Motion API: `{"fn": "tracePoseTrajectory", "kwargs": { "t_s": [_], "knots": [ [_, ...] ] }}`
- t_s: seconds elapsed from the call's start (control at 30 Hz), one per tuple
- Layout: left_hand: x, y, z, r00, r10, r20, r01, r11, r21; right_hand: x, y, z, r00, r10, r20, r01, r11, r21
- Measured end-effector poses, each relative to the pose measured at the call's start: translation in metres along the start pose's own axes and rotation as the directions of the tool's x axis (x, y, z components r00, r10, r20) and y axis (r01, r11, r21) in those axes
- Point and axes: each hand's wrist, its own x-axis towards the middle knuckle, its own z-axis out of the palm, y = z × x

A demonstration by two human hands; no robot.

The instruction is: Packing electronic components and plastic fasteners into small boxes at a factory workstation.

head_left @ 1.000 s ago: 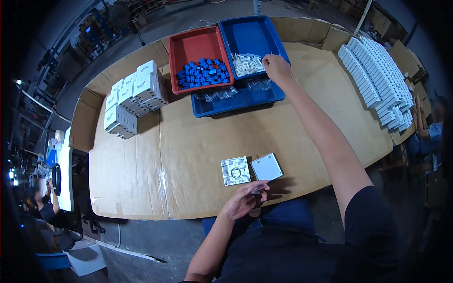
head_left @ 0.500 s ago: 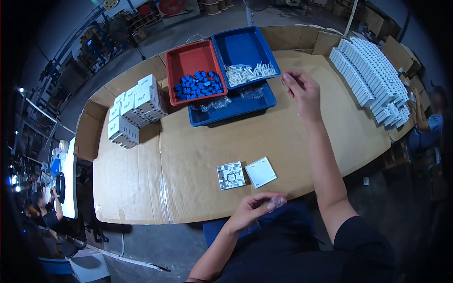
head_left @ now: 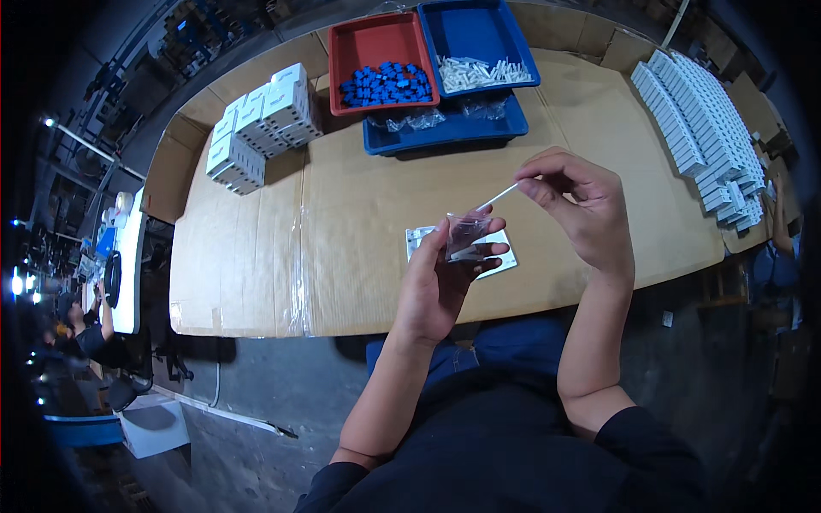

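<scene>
- Holding a small clear plastic bag (head_left: 466, 232), crinkled and glossy, the left hand (head_left: 445, 282) has its fingers closed around the bag, above the near edge of the surface (head_left: 359, 205).
- Right hand (head_left: 581, 205) pinches a thin white stick (head_left: 499, 198) between thumb and forefinger; the stick is straight and slim, its free end at the bag's mouth.
- Surface is covered in flat brown cardboard, taped at the seams.
- Two flat white square cards (head_left: 505, 256) lie under the hands, partly hidden.
- Red tray (head_left: 376, 38) holds small blue blocks (head_left: 385, 84); blue tray (head_left: 479, 30) beside it holds white sticks (head_left: 479, 73).
- White boxy stacks (head_left: 265, 120) far left; rows of white pieces (head_left: 701, 128) along the right edge.
</scene>
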Motion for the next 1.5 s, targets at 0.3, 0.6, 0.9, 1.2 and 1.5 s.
{"fn": "tracePoseTrajectory", "kwargs": {
  "t_s": [0.3,0.6,0.9,1.2,1.5],
  "knots": [
    [-0.014,-0.003,-0.018,0.998,-0.033,-0.059,0.03,0.998,-0.053,0.001,0.01,0.042,0.945,0.088,0.313,-0.129,0.986,0.111],
    [-0.014,-0.001,-0.026,0.994,-0.078,-0.074,0.071,0.993,-0.097,0.006,0.025,0.049,0.909,0.119,0.4,-0.156,0.986,0.059],
    [-0.005,-0.001,-0.033,0.992,-0.076,-0.102,0.066,0.993,-0.099,0.007,0.035,0.042,0.856,0.173,0.487,-0.209,0.978,0.02],
    [0.003,-0.017,-0.053,0.979,-0.04,-0.198,0.074,0.984,0.164,0.001,0.05,0.034,0.762,0.156,0.628,-0.165,0.985,-0.045],
    [0.0,-0.016,-0.053,0.988,0.141,-0.063,-0.042,0.639,0.768,0.01,0.039,0.025,0.789,0.296,0.538,-0.285,0.953,-0.107]
  ]
}}
